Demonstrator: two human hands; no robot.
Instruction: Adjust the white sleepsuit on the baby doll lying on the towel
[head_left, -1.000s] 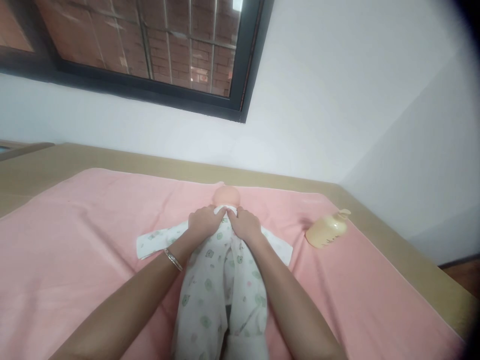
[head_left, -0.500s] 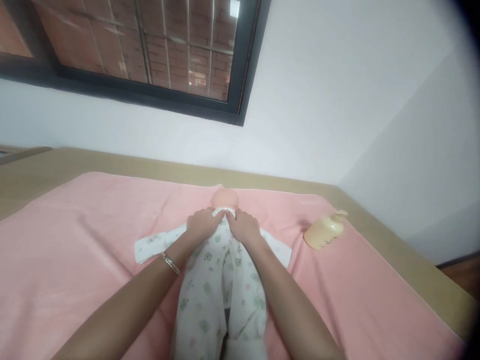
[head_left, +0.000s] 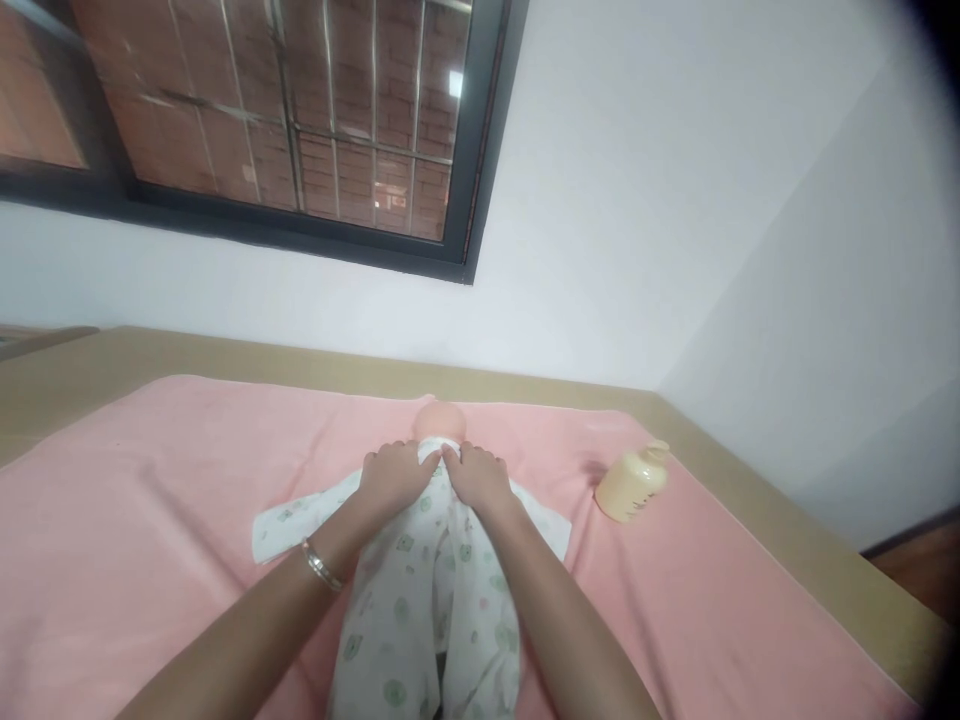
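Observation:
A doll (head_left: 439, 420) lies on its back on a pink blanket (head_left: 187, 450), its round head pointing away from me. White clothing (head_left: 420, 580) with a green print covers its body, and the sleeves spread to both sides. At the neckline, my left hand (head_left: 397, 475) is closed on the fabric, thumb toward the middle. Facing it, my right hand (head_left: 478, 477) also grips the neckline, and the two thumbs nearly meet. A metal bracelet (head_left: 321, 565) circles my left wrist. The doll's face cannot be made out.
A pale yellow bottle (head_left: 631, 484) rests tilted on the blanket to the right. Beyond the blanket runs a tan surface edge (head_left: 525, 388), against a white wall with a dark-framed window (head_left: 300, 225).
The view has tilted and shifted slightly, so everything sits lower and a little further left. Both hands keep their hold at the neckline.

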